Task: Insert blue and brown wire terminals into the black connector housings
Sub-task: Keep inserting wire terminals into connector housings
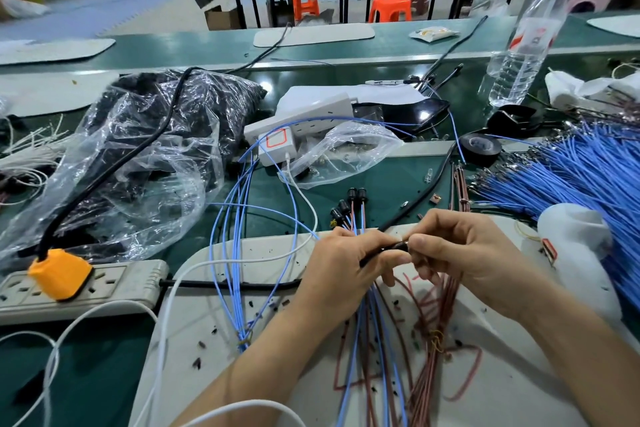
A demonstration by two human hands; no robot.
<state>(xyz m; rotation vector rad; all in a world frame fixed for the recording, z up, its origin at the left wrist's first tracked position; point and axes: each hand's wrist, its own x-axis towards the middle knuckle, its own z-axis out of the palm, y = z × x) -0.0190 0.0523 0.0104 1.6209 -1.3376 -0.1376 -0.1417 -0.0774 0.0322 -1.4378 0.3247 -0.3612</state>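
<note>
Over the pale mat at the bench's near edge, the left hand holds a black connector housing in a pinching grip. The right hand pinches its other end, grip touching grip. Below them, blue wires and brown wires trail across the mat. Several wired housings lie just beyond the knuckles. A power strip crowds the mat's left edge; a blue wire bundle and a white bottle crowd its right.
</note>
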